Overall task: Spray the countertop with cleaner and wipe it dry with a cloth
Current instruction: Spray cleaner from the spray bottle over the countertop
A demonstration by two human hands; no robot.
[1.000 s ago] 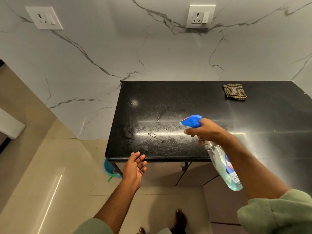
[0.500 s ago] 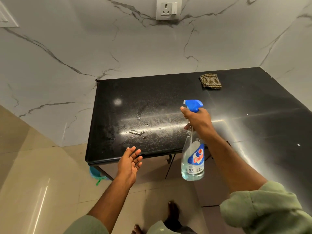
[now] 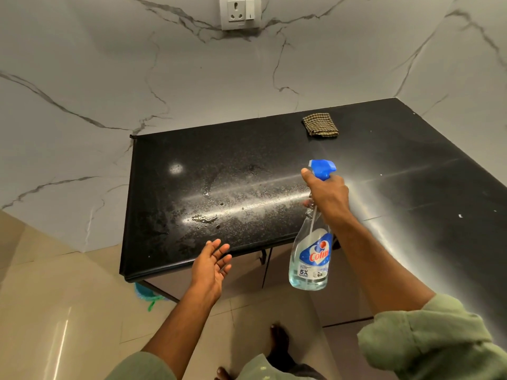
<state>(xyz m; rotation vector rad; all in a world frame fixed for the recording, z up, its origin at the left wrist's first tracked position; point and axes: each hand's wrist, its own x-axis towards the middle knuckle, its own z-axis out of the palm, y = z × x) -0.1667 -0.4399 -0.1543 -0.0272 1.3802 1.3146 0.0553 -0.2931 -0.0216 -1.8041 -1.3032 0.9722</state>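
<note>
Black stone counter (image 3: 397, 187) is already misted at its left end, so the spray bottle (image 3: 311, 253) is kept upright, clasped at the neck by the right hand (image 3: 326, 196), while the left hand (image 3: 210, 266) is held slack and empty, presumably for the folded cloth (image 3: 320, 124) lying well apart by the wall.

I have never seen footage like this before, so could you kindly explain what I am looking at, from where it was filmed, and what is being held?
There is no machine here: a person wears a wide-angle camera on the head, looking down at their own two bare hands. The right hand grips a spray bottle of clear cleaner with a blue trigger head, hanging upright over the front edge of the black countertop. The left hand is open and empty, near that edge. Spray droplets glisten on the counter, and a folded checked cloth lies untouched near the wall.
</note>
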